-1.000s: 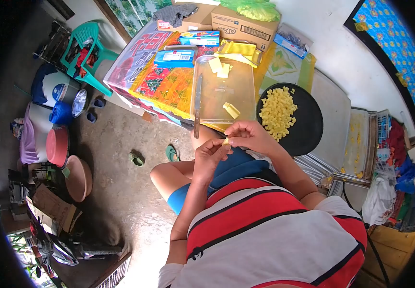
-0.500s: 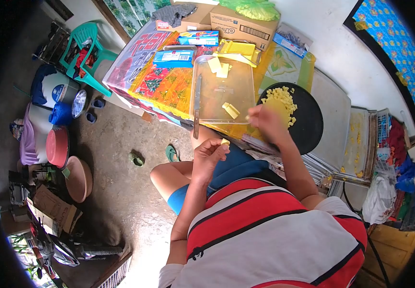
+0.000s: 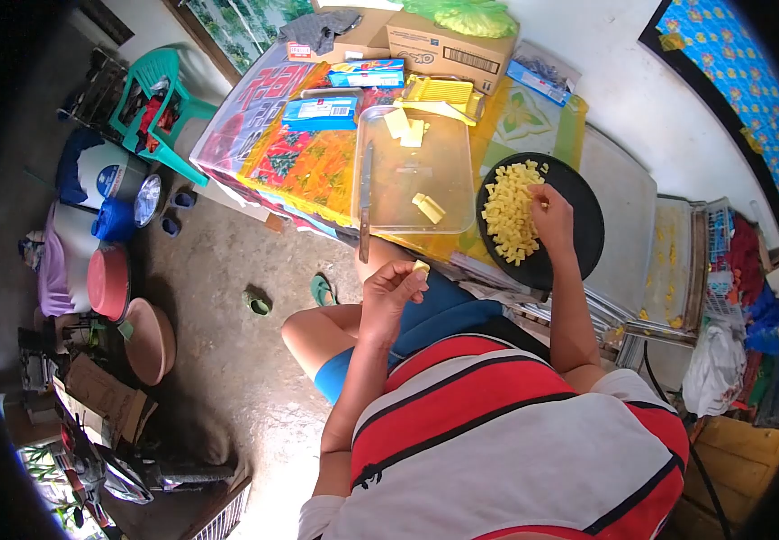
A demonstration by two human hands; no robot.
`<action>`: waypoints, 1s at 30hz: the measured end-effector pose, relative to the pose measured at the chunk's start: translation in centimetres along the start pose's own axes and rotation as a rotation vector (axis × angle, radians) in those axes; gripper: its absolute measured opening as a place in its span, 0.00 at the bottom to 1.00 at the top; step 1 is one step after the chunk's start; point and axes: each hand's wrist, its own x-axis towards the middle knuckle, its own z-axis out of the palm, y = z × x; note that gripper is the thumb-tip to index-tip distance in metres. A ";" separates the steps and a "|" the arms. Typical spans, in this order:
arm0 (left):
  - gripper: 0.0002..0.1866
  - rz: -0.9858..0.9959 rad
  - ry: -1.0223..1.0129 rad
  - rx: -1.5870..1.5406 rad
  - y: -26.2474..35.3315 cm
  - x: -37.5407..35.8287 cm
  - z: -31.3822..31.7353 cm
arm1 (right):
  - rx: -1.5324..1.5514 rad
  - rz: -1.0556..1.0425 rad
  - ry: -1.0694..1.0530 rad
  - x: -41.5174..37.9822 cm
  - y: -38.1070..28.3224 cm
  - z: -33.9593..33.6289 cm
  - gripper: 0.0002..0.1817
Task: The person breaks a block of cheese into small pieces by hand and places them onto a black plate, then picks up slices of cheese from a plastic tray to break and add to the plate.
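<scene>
My left hand (image 3: pixel 391 297), raised over my lap, pinches a small piece of yellow cheese (image 3: pixel 420 267) between thumb and fingers. My right hand (image 3: pixel 555 220) reaches over a round black pan (image 3: pixel 587 225), fingertips pinched together at the edge of a heap of small cheese cubes (image 3: pixel 508 216). Whatever those fingertips hold, if anything, is hidden. A clear plastic tray (image 3: pixel 412 184) lies in front of me with cut cheese sticks (image 3: pixel 428 209) near its front and flat slices (image 3: pixel 405 128) at its back. Along its left side rests a knife (image 3: pixel 366 193), handle toward me.
Behind the tray are a yellow grater (image 3: pixel 443 93), blue boxes (image 3: pixel 322 112) and a cardboard carton (image 3: pixel 443 52). A green chair (image 3: pixel 157 103) stands at the left, with basins (image 3: pixel 148 340) on the floor. Metal trays (image 3: pixel 619 193) lie right of the pan.
My right hand has moved right and away from me, from beside the tray to over the cheese cubes in the pan. My left hand stays nearly still with its piece.
</scene>
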 end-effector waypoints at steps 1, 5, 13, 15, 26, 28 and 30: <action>0.05 0.001 0.001 0.001 0.0 0.0 0.0 | 0.035 -0.009 -0.005 -0.1 -0.5 0.0 0.12; 0.07 -0.003 -0.003 0.022 0.3 -0.2 0.1 | 0.484 0.036 -0.272 -1.3 -4.1 1.1 0.12; 0.08 0.042 -0.047 0.142 0.5 -0.4 0.5 | 0.964 0.087 -0.959 -5.7 -13.3 1.8 0.16; 0.07 0.046 -0.045 0.135 0.6 -0.6 0.5 | 0.997 0.102 -0.984 -5.9 -13.3 2.2 0.16; 0.08 0.054 -0.048 0.068 1.1 -0.9 0.1 | 1.023 0.208 -0.977 -5.7 -14.1 2.1 0.14; 0.09 0.032 -0.045 0.055 1.1 -0.9 0.1 | 0.991 0.224 -0.872 -5.1 -13.3 2.1 0.12; 0.11 0.005 -0.054 0.045 1.1 -0.8 0.0 | 0.889 0.218 -0.747 -4.1 -11.1 2.3 0.11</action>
